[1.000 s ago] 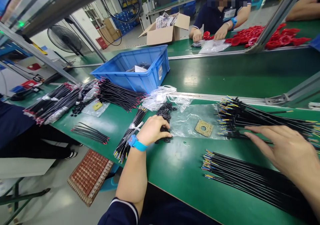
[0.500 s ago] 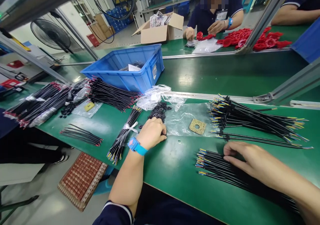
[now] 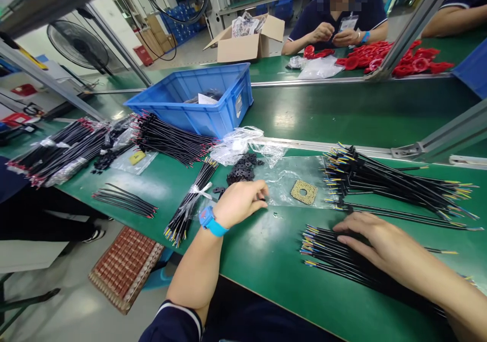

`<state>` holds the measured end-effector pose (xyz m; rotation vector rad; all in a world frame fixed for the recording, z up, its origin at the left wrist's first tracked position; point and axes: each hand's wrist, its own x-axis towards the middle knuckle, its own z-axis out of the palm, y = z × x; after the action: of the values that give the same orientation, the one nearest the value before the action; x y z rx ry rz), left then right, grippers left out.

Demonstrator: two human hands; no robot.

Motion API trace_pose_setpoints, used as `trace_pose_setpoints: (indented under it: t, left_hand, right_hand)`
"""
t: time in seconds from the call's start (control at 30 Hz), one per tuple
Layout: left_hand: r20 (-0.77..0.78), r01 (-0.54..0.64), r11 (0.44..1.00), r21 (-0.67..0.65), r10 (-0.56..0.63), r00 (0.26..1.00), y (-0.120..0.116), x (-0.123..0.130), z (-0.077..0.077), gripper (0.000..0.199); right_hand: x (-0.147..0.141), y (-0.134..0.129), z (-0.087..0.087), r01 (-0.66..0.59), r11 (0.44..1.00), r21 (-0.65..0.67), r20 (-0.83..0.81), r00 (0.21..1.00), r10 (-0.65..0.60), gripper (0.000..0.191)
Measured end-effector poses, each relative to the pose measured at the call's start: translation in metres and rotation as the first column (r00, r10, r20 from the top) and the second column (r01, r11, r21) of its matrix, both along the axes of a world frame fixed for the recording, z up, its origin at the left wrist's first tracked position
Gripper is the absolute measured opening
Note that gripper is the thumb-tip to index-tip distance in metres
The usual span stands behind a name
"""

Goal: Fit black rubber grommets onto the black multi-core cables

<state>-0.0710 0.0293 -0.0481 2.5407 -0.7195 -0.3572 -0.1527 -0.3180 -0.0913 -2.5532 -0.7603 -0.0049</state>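
Note:
Just in front of a heap of small black parts [image 3: 242, 168], my left hand [image 3: 243, 200] has its fingers curled together, with something small and dark at the fingertips that I cannot make out. My right hand [image 3: 361, 235] rests at the top of a row of black cables [image 3: 342, 261] with coloured wire ends, thumb and fingers closed over a cable. Beyond it lies a pile of black cables [image 3: 395, 179] with black pieces near their left ends. A yellowish square pad [image 3: 303, 192] with a hole sits on a clear plastic bag [image 3: 279, 179] between the hands.
A blue bin [image 3: 194, 98] stands behind the heap. Left of my left hand are a tied cable bundle [image 3: 192, 200], loose cables [image 3: 124, 200] and red-tipped cables [image 3: 171, 139]. A metal rail [image 3: 323, 146] runs behind; a person works across it with red parts [image 3: 365, 55].
My left hand has moved right, away from the black heap, with a small dark item at its fingertips. My right hand has shifted slightly left over the cables. The view has shifted slightly.

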Motion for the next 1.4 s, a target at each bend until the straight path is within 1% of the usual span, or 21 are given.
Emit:
trace_pose_setpoints:
  t: [0.03, 0.07, 0.1, 0.17, 0.23, 0.3, 0.37, 0.47, 0.53, 0.6, 0.67, 0.73, 0.8, 0.87, 0.97, 1.1, 1.17, 1.2, 1.27, 1.33, 1.4]
  left_hand:
    - [0.015, 0.021, 0.999, -0.028, -0.020, 1.000, -0.006, -0.002, -0.003, 0.020]
    - [0.047, 0.058, 0.998, -0.023, -0.057, 0.997, -0.012, -0.004, -0.005, 0.019]
    - [0.085, 0.109, 0.994, 0.014, -0.109, 0.990, -0.019, -0.006, -0.008, 0.016]
    - [0.140, 0.217, 0.966, 0.143, -0.237, 0.961, -0.032, -0.011, -0.012, 0.010]
    - [0.133, 0.304, 0.921, 0.244, -0.342, 0.930, -0.039, -0.015, -0.014, 0.010]
    - [0.082, 0.361, 0.897, 0.256, -0.392, 0.916, -0.039, -0.017, -0.015, 0.009]
    - [0.024, 0.383, 0.902, 0.199, -0.395, 0.918, -0.035, -0.017, -0.014, 0.014]
    - [-0.015, 0.364, 0.920, 0.148, -0.366, 0.931, -0.029, -0.015, -0.014, 0.019]
    - [0.018, 0.348, 0.924, 0.160, -0.355, 0.935, -0.027, -0.014, -0.015, 0.017]
    - [0.057, 0.345, 0.923, 0.170, -0.359, 0.932, -0.027, -0.013, -0.016, 0.014]
    - [0.067, 0.342, 0.924, 0.169, -0.357, 0.932, -0.027, -0.014, -0.019, 0.014]
    - [0.061, 0.340, 0.925, 0.167, -0.354, 0.933, -0.026, -0.015, -0.020, 0.020]
    - [0.064, 0.348, 0.922, 0.172, -0.363, 0.930, -0.024, -0.016, -0.020, 0.028]
    - [0.068, 0.356, 0.916, 0.184, -0.373, 0.925, -0.023, -0.017, -0.019, 0.035]
    - [0.059, 0.361, 0.916, 0.175, -0.376, 0.925, -0.021, -0.018, -0.019, 0.037]
    - [0.032, 0.351, 0.925, 0.144, -0.359, 0.933, -0.020, -0.017, -0.019, 0.032]
    - [0.026, 0.324, 0.942, 0.090, -0.327, 0.945, -0.021, -0.016, -0.017, 0.030]
    - [0.028, 0.300, 0.953, 0.029, -0.301, 0.953, -0.022, -0.015, -0.016, 0.030]
    - [0.031, 0.221, 0.962, -0.161, -0.219, 0.975, -0.022, -0.013, -0.013, 0.032]
    - [-0.003, 0.109, 0.918, -0.381, -0.119, 0.993, -0.024, -0.011, -0.011, 0.032]
    - [-0.100, -0.030, 0.832, -0.553, -0.031, 0.995, -0.026, -0.010, -0.011, 0.033]
  right_hand:
    - [0.000, 0.000, 0.001, -0.009, 1.000, -0.004, -0.016, 1.000, 0.009, 0.033]
    - [-0.001, 0.000, 0.001, -0.010, 1.000, -0.008, -0.033, 0.999, 0.009, 0.033]
    - [-0.001, 0.000, 0.001, -0.005, 1.000, -0.011, -0.037, 0.999, 0.004, 0.032]
    - [-0.002, 0.000, -0.001, 0.016, 1.000, -0.020, 0.007, 1.000, -0.016, 0.030]
    - [-0.003, 0.000, -0.003, 0.020, 0.999, -0.038, 0.055, 0.998, -0.018, 0.028]
    - [-0.004, 0.001, -0.003, 0.013, 0.998, -0.057, 0.054, 0.998, -0.010, 0.027]
    - [-0.005, 0.002, 0.000, 0.006, 0.998, -0.057, 0.014, 1.000, -0.006, 0.026]
    - [-0.006, 0.006, 0.006, 0.037, 0.999, -0.005, -0.006, 0.999, -0.037, 0.026]
    - [-0.005, 0.012, 0.006, 0.091, 0.995, 0.038, 0.075, 0.993, -0.093, 0.025]
    - [-0.003, 0.019, 0.002, 0.146, 0.988, 0.048, 0.246, 0.957, -0.154, 0.024]
    - [0.000, 0.028, -0.006, 0.190, 0.982, 0.003, 0.425, 0.888, -0.173, 0.021]
    - [0.002, 0.036, -0.015, 0.222, 0.973, -0.063, 0.514, 0.843, -0.159, 0.019]
    - [0.003, 0.041, -0.022, 0.243, 0.963, -0.113, 0.539, 0.830, -0.146, 0.018]
    - [0.002, 0.044, -0.024, 0.255, 0.955, -0.149, 0.548, 0.826, -0.135, 0.019]
    - [-0.001, 0.044, -0.020, 0.262, 0.943, -0.204, 0.557, 0.823, -0.108, 0.022]
    - [-0.004, 0.043, -0.013, 0.262, 0.923, -0.280, 0.549, 0.833, -0.070, 0.029]
    - [-0.003, 0.042, -0.011, 0.258, 0.910, -0.323, 0.541, 0.839, -0.046, 0.035]
    - [-0.003, 0.041, -0.011, 0.254, 0.907, -0.335, 0.540, 0.841, -0.036, 0.037]
    - [-0.002, 0.041, -0.008, 0.262, 0.915, -0.306, 0.566, 0.823, -0.046, 0.037]
    - [-0.002, 0.041, -0.001, 0.246, 0.946, -0.211, 0.598, 0.798, -0.074, 0.034]
    - [-0.005, 0.042, 0.008, 0.197, 0.977, -0.084, 0.598, 0.794, -0.109, 0.036]
